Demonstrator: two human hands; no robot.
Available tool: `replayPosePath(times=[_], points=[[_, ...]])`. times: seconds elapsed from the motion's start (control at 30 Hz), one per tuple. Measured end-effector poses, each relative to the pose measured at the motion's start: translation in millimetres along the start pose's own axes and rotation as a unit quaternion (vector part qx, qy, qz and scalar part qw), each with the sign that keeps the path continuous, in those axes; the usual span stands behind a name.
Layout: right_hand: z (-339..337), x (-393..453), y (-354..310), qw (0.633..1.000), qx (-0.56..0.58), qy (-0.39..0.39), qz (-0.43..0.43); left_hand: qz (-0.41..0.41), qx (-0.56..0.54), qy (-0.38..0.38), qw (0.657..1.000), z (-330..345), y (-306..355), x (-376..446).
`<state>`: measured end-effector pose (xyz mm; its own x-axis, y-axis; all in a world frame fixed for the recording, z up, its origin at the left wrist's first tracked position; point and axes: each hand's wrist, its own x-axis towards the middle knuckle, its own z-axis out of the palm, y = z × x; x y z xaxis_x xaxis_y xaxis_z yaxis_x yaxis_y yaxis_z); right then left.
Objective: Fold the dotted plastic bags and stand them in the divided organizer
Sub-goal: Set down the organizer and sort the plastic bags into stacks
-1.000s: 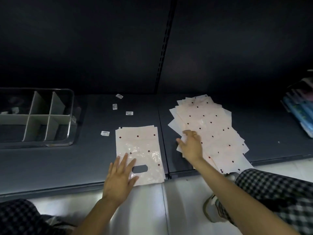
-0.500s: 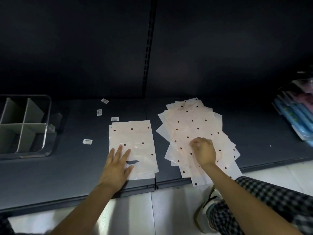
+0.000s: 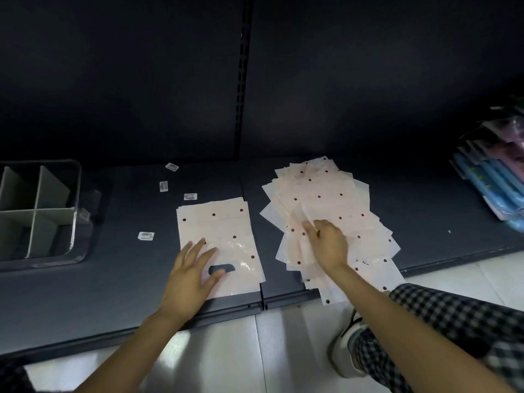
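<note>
Dark metal shelving (image 3: 127, 279) filled the head view, its low deck running out over pale floor tiles. At ten o'clock on the deck stood the divided organizer (image 3: 37, 211), every visible compartment without a bag in it. Near centre lay a single dotted bag (image 3: 218, 231), flat and unfolded, handle cut-out toward the person. The left hand (image 3: 190, 279) pressed it with straight, spread fingers, much as it had half a second before. At two o'clock sprawled the fanned pile of bags (image 3: 334, 211). The right hand (image 3: 326, 245) had been a closed fist on the pile; now its fingers had uncurled and reached forward, seemingly teasing at the edge of one sheet, though whether they pinched it was hard to make out. Small barcode labels (image 3: 146, 236) lay scattered between organizer and bag. By my reading, the folding had not begun: the person was probably freeing another bag while steadying the first.
</note>
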<state>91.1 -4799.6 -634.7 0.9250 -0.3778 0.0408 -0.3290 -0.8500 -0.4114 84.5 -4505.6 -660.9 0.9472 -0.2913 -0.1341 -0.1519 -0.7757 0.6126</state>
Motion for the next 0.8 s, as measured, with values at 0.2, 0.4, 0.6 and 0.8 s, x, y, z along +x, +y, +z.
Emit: replayPosePath(times=[0.2,0.4,0.6,0.8], points=[[36,-30,-92,0.967,0.214,-0.138,0.014,-0.078,-0.385,-0.084,0.916,4,64,15],[38,-23,-60,0.936,0.303,-0.171,0.06,-0.189,-0.294,0.096,0.932,-15,30,28],[21,-9,43,0.992,-0.068,-0.071,0.074,-0.199,-0.293,0.126,0.927,-16,-2,35],[23,-7,58,0.992,-0.044,-0.034,0.114,-0.166,-0.283,0.092,0.94,-16,-14,52]])
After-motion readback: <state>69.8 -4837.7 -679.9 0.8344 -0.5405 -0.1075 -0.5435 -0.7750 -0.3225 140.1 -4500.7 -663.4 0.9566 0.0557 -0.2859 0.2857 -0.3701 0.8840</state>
